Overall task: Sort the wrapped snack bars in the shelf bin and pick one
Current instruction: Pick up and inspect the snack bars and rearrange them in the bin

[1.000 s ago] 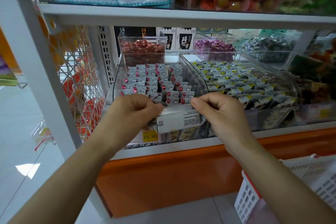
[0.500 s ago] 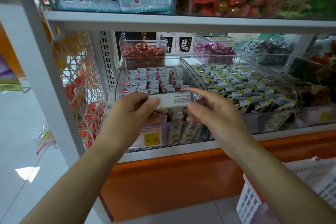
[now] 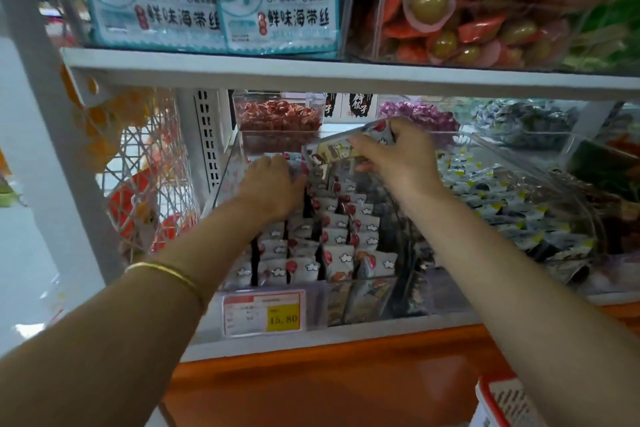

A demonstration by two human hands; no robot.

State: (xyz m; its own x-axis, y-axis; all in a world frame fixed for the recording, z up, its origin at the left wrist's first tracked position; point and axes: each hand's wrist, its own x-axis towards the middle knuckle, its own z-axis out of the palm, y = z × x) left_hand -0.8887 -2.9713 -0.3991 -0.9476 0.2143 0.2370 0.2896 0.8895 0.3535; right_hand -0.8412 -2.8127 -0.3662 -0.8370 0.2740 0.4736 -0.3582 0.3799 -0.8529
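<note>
Seaweed packs (image 3: 214, 10) and olive packs (image 3: 450, 17) are sitting on the top shelf (image 3: 346, 74). Tubs of red sweets (image 3: 277, 116) and purple sweets (image 3: 419, 114) are standing at the back. A price tag (image 3: 265, 314) is showing 15.80. A mesh rack (image 3: 145, 177) is standing left; a basket (image 3: 502, 402) is peeking in lower right.

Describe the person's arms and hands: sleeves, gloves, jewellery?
Both forearms are bare as far as the frame shows, with no sleeves in view. The left hand and right hand have no gloves. A thin gold bangle circles the left forearm. Nothing is worn on the right forearm. No rings show, though the fingers are partly hidden.
</note>
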